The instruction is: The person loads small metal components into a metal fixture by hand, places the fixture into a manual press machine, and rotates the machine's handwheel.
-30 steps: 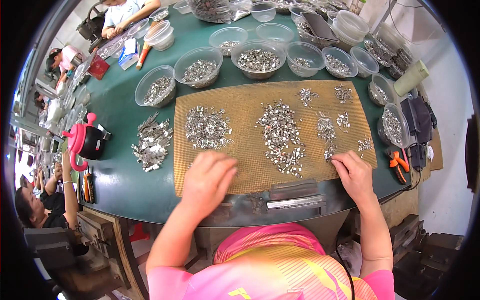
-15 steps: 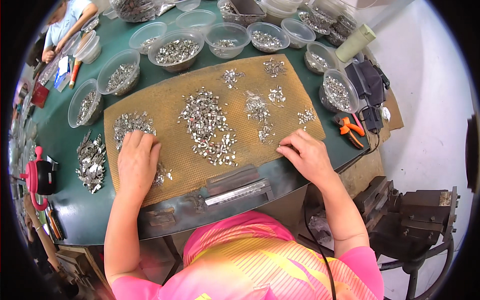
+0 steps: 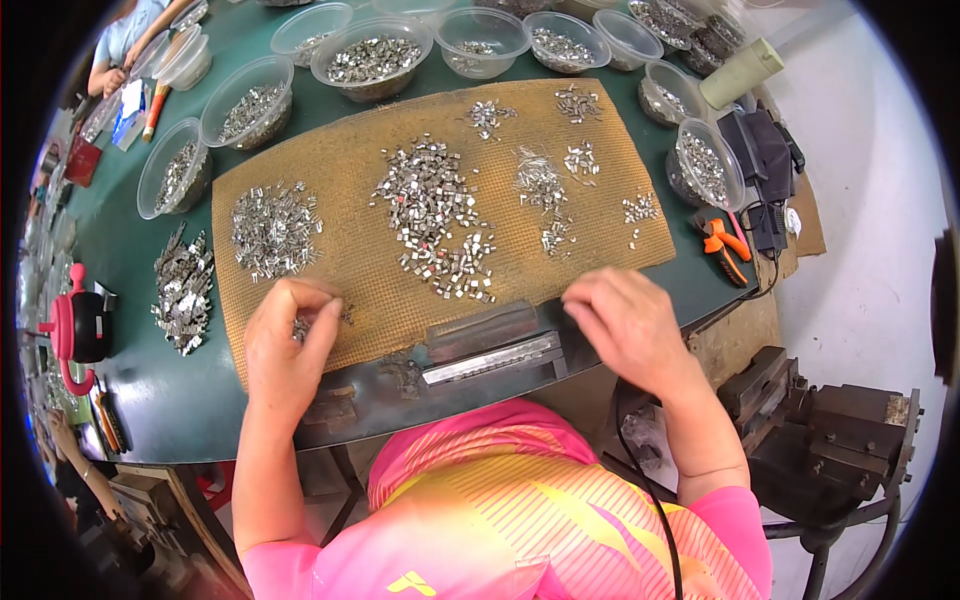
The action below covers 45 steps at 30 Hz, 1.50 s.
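Middle pile (image 3: 425, 195) and left pile (image 3: 272, 232) lie loose on mat (image 3: 347, 215), finished share unclear; left hand (image 3: 275, 350) and right hand (image 3: 640, 328) have fingers (image 3: 597, 290) bent, grip undeterminable.

Dark green table (image 3: 150, 415) there, gridded tan mat (image 3: 350, 215), silvery metal bits (image 3: 425, 190), orange-handled pliers (image 3: 719, 243), and a striped pink-and-yellow shirt (image 3: 500, 505).

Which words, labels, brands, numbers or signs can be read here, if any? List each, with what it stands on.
None can be read.
Pink-and-yellow shirt: a yellow emblem, no legible letters.
Blue-and-white packet: any print is too small and blurred.
Pink-and-black pot: any marking is too small to read.
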Available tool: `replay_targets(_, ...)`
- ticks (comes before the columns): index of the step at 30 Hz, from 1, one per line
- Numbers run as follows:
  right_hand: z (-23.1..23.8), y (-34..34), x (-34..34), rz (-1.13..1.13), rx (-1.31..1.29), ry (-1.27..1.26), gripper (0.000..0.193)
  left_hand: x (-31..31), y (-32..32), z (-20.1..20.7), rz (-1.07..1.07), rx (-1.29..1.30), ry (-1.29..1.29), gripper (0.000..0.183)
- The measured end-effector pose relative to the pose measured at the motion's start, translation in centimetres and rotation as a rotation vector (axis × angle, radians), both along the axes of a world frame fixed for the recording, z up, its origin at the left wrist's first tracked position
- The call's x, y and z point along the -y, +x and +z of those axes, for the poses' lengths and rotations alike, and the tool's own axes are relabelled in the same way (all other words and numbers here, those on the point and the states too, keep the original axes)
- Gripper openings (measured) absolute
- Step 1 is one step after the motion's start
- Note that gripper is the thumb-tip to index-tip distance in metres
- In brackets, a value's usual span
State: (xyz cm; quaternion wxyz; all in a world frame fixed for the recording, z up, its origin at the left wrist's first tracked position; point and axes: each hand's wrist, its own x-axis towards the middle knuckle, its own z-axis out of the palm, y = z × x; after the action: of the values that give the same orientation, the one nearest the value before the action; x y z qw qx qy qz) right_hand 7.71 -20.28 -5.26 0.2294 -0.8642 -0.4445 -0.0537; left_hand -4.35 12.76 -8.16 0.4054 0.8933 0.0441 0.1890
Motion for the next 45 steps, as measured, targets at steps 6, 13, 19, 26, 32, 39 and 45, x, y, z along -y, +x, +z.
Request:
replay_targets(6,-1.6,-3.4,-1.5,0.145,-0.253,0.162,0.017,2.0,-1.5,0.3,-0.026,-0.046,-0.026,0.016)
replay_targets(13,-2.6,-3.9,-1.8,0.128,-0.236,0.150,0.018,3.5,-2.3,0.1,-0.042,-0.083,-0.072,0.013)
replay_targets(19,-2.7,-4.4,-1.9,0.110,-0.064,0.166,0.016,4.2,-2.4,-0.2,-0.036,-0.057,-0.079,0.019)
replay_targets(26,-2.2,-3.5,-0.7,0.186,-0.109,0.178,0.019,4.4,-3.2,-0.6,-0.001,-0.060,-0.083,0.021)
replay_targets(32,-1.0,0.6,-0.1,-0.202,0.058,0.094,0.012,4.9,-2.3,0.2,-0.114,0.021,0.048,0.017)
replay_targets(39,-2.6,1.9,-1.6,-0.323,0.224,-0.107,0.009,6.5,-1.5,-0.1,-0.173,0.045,-0.050,0.016)
replay_targets(45,-3.2,1.9,-1.6,-0.282,0.170,-0.039,0.010,7.6,-1.7,-0.5,-0.273,-0.013,-0.185,0.014)
